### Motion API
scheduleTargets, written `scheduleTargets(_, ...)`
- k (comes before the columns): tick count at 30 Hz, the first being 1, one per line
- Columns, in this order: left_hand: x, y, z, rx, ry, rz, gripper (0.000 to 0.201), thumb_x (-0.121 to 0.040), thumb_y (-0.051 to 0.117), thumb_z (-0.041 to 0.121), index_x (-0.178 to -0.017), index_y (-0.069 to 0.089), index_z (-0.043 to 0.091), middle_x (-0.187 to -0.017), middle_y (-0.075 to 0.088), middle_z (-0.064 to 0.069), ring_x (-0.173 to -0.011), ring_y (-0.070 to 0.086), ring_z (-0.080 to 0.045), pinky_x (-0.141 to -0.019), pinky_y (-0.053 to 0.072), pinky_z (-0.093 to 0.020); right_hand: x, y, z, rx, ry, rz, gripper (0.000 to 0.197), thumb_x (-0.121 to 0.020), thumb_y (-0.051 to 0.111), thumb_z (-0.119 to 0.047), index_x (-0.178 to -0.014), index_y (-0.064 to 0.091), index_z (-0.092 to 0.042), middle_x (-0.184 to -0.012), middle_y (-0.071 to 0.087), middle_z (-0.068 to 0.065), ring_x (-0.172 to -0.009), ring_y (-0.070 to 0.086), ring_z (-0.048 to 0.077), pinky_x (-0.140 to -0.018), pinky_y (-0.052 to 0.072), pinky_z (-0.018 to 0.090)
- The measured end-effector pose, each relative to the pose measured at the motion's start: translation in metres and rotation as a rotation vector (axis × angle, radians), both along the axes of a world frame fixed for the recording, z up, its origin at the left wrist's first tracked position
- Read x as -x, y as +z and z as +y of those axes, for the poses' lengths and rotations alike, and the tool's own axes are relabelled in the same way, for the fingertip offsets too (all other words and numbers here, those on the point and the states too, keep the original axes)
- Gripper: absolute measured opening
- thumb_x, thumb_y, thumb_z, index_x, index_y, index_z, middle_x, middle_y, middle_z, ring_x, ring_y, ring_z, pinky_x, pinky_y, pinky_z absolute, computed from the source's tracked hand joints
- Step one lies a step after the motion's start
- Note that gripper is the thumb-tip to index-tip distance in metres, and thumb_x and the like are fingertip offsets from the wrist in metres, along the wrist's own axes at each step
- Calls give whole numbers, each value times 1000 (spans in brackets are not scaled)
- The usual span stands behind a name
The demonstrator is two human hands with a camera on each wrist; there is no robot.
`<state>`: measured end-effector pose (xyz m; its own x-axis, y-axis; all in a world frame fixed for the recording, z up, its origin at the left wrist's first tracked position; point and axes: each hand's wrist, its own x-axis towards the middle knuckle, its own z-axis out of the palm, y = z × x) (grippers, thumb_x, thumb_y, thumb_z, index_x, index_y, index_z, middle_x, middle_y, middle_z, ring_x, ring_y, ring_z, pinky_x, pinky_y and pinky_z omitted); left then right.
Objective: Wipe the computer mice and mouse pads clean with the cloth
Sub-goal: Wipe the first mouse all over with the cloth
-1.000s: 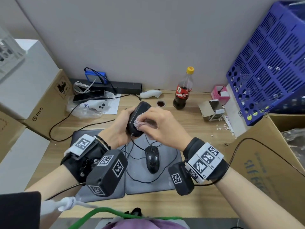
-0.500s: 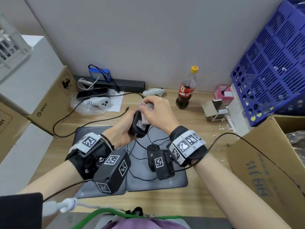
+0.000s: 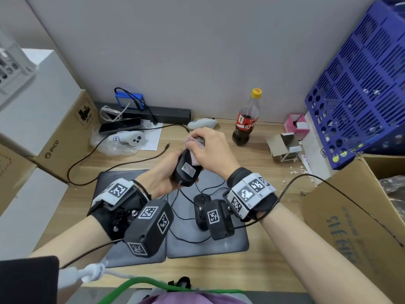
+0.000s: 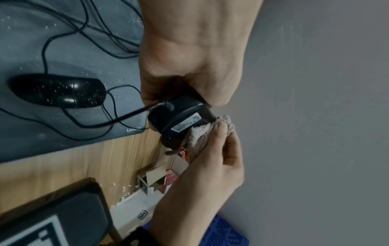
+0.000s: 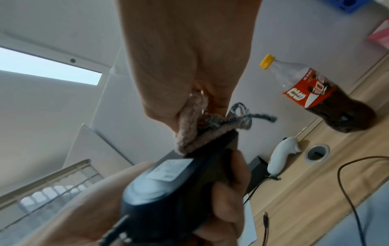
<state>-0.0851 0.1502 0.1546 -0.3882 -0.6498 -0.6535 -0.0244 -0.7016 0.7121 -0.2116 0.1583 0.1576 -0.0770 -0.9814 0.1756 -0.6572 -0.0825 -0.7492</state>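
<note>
Above the two grey mouse pads (image 3: pixel 228 242), the left hand (image 3: pixel 161 178) is holding a black wired mouse (image 3: pixel 186 170) lifted off the desk, fingers curled round its body and its labelled underside turned up toward the head camera, probably so the far end is open to the cloth. The right hand (image 3: pixel 210 150) is bunching the pinkish cloth (image 5: pixel 189 133) between curled fingers and thumb and pressing it against that far end of the mouse, where the wrist views show cloth and plastic touching. Holding the mouse in the air (rather than flat on a pad) is likely letting the cloth reach edges that would otherwise be hidden. Its cable (image 4: pixel 126 116) is trailing down to the pads. A second black mouse (image 4: pixel 56 90) is lying on the right-hand pad, speckled with pale crumbs, as is the pad around it, so by my judgement that mouse and both pads are yet to be wiped. A cola bottle (image 3: pixel 247 121) is standing well apart near the wall.
</note>
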Motion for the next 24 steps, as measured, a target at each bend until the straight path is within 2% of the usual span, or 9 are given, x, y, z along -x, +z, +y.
scheduleTargets(2,0,1,-4,-6,8,32,32,-104,41,34,-98,62,12,-75,68,-7,-53,66,-17,-42,48,-22,8,-3,-2,-28,-48,-14,14,-88,62,-22,-96,71,-14,-98,67,-2,-93,52,11,-82,34,16)
scheduleTargets(4,-2,0,-5,-20,16,38,31,-103,43,33,-96,64,11,-80,69,-9,-55,68,-18,-42,48,-22,19,-11,1,-74,-88,-11,15,-89,63,-24,-97,71,-15,-95,65,-6,-100,56,17,-88,38,24)
scheduleTargets(6,-3,-4,-4,-28,13,22,32,-102,43,34,-99,64,11,-84,69,-10,-60,70,-18,-44,50,-23,25,-17,5,-104,-100,-16,16,-89,63,-23,-99,70,-13,-96,66,-4,-103,57,19,-91,41,28)
scheduleTargets(10,-2,-12,-4,-28,-20,1,34,-103,42,36,-103,63,10,-84,69,-9,-66,68,-18,-50,53,-26,20,-17,7,-100,-88,-21,15,-90,61,-25,-97,70,-14,-93,65,-3,-94,54,13,-77,33,17)
scheduleTargets(13,-2,-12,-4,-22,-57,10,32,-103,43,35,-103,64,10,-82,69,-7,-72,64,-19,-55,54,-28,11,-13,3,-109,-81,-3,18,-91,60,-27,-103,69,-18,-103,64,-3,-97,44,10,-76,26,17)
scheduleTargets(16,-7,-12,-9,-23,-37,-4,32,-103,43,33,-104,64,9,-83,69,-9,-66,66,-18,-49,53,-26,13,-16,3,-99,-69,21,17,-91,60,-27,-101,69,-18,-99,65,-3,-93,50,10,-74,31,16)
scheduleTargets(18,-13,-12,-12,-41,-4,-9,35,-103,42,33,-112,63,7,-92,69,-14,-59,68,-18,-44,51,-24,20,-18,6,-119,-52,21,15,-90,62,-24,-99,70,-16,-92,65,-4,-87,54,8,-71,37,15)
scheduleTargets(21,-26,-19,-15,-45,17,-24,45,-102,44,37,-127,61,4,-117,69,-21,-68,68,-20,-46,52,-25,23,-24,8,-183,-15,53,14,-89,63,-24,-98,71,-16,-89,65,-8,-88,55,8,-77,37,18)
scheduleTargets(24,-37,-28,-14,-54,37,-9,47,-102,45,41,-130,60,7,-118,68,-21,-75,66,-21,-50,53,-27,11,-27,8,-215,2,74,14,-88,63,-25,-97,71,-16,-90,64,-8,-89,55,9,-79,40,22)
